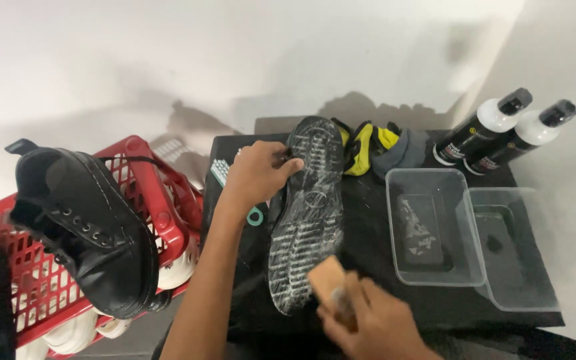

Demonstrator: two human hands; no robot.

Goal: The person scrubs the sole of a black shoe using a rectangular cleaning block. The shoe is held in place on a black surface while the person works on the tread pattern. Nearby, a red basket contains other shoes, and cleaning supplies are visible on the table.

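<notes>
Footwear under treatment: a black boot [307, 213] is laid sole-up on a black table [368, 260], lengthwise from near the far edge toward the near edge, left of centre. The tread is seen coated with whitish foam or residue. The left hand [258, 175] is placed at the far end of the boot, with its fingers clamped on the sole's edge and the thumb lying over the tread. The right hand [368, 323] is positioned at the near edge of the table, closed around a wooden-backed brush [328, 281], which is pressed against the near end of the sole; the hand is blurred, so the exact finger placement cannot be told.

Two clear plastic tubs [435, 227] are set side by side toward the right edge, each showing a little liquid at the bottom. Two black squeeze bottles [481, 130] with white shoulders and black caps are laid tilted at the far right corner. A yellow-and-black glove and a grey cloth [378, 148] are bunched along the far edge, just beside the boot's far end. A small comb-like teal item is partly hidden behind the left wrist.

A red plastic basket [161, 193] is stationed off the left edge of the table. A second black lace-up boot [85, 227] is rested on its rim, and white soles are visible beneath it.
</notes>
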